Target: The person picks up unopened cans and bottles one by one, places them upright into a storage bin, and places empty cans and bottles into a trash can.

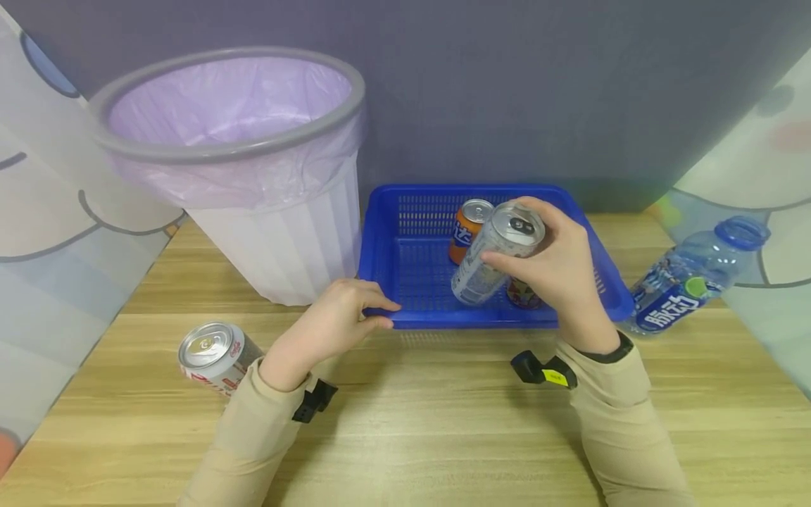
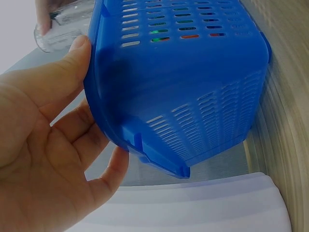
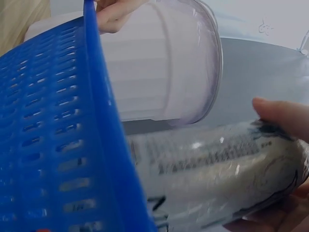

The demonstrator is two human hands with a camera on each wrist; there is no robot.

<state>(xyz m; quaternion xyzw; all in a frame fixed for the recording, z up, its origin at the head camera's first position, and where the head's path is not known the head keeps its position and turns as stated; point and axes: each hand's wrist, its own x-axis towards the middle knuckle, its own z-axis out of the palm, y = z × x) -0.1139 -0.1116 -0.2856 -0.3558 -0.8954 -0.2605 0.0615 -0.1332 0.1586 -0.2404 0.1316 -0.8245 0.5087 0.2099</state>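
Note:
My right hand (image 1: 554, 257) grips a tall silvery-white drink can (image 1: 484, 264) near its top, thumb on one side and fingers on the other. Tilted, the can overlaps the blue basket (image 1: 405, 315) in the head view; its dark pull tab faces up. My left hand (image 1: 338, 317) pinches the basket's rim at the front left corner, as the left wrist view also shows, thumb on one side of the rim (image 2: 91, 92) and fingers on the other. Inside the basket stand an orange soda can (image 1: 464, 232) and another can (image 1: 523, 294), mostly hidden behind the right hand and the tall can.
A white waste bin (image 1: 310, 239) with a lilac liner stands left of the basket. On the wooden table (image 1: 405, 429), a silver cola can (image 1: 212, 355) stands by my left forearm. A blue-capped plastic bottle (image 1: 693, 278) leans by the basket's right side. Behind is a grey panel (image 1: 507, 91).

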